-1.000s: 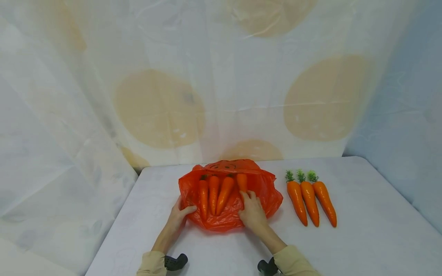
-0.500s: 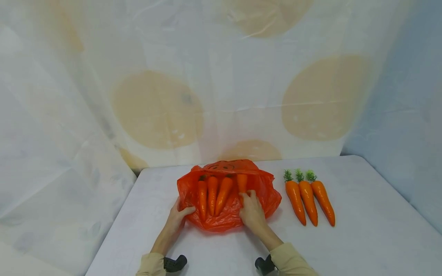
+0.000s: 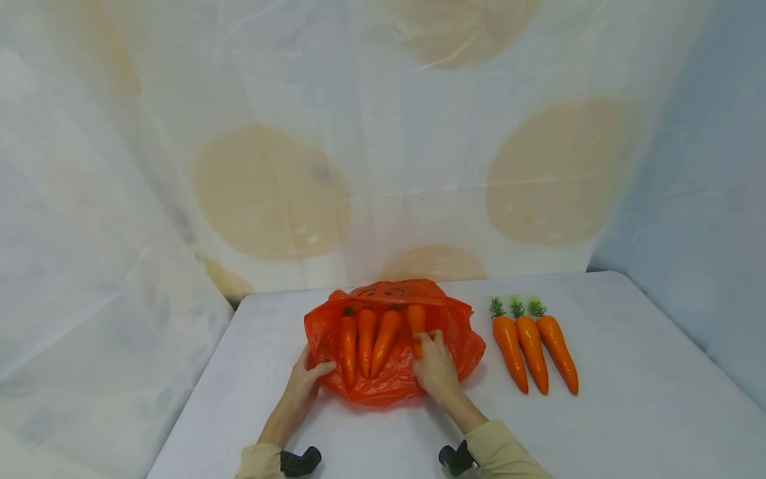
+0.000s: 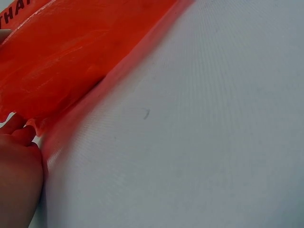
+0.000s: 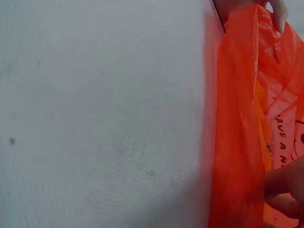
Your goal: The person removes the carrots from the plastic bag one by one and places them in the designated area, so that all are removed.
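Note:
A red plastic bag [image 3: 383, 396] lies on the table with its mouth facing me. Three carrots, a left one [image 3: 349, 349], a middle one [image 3: 366, 339] and a slanted one [image 3: 385, 342], rest inside it. My left hand [image 3: 304, 379] grips the bag's left edge, thumb inside the mouth and fingers behind the plastic. At the right of the mouth, my right hand [image 3: 435, 369] holds another carrot [image 3: 415, 318] by its lower part, thick end pointing away from me. In the right wrist view, fingers [image 5: 287, 187] of that hand show past the bag's raised side.
Three more carrots with green tops, a left one [image 3: 510, 352], a middle one [image 3: 532, 352] and a right one [image 3: 558, 352], lie side by side right of the bag. The white table [image 3: 634, 399] backs onto a spotted plastic sheet [image 3: 419, 166].
The whole scene sits slightly further left in the head view. Both hands keep their places, the left on the bag and the right on the carrot.

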Demonstrator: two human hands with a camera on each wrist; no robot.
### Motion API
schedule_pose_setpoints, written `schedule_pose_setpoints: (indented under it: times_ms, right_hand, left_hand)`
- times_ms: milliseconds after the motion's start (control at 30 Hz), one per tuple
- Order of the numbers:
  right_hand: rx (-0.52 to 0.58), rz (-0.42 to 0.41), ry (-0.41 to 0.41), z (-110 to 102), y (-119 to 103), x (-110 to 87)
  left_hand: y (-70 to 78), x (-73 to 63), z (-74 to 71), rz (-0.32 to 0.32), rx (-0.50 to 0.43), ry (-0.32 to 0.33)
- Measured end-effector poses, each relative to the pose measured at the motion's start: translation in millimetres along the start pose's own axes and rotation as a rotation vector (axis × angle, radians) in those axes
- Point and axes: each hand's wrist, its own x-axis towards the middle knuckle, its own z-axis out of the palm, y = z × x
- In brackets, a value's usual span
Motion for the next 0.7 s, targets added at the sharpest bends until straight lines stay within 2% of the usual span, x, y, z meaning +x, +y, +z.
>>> schedule_pose_setpoints:
  times_ms: [267, 700]
  right_hand:
    - [0.013, 0.010, -0.035, 0.5, -3.6, 1.9]
    - [0.075, 0.075, -0.075, -1.7, -6.8, 3.0]
  left_hand:
    - [-2.7, -1.2, -1.9, -0.018, 0.005, -0.002]
    - [-1.9, 0.0, -1.7, 0.014, 0.006, -0.017]
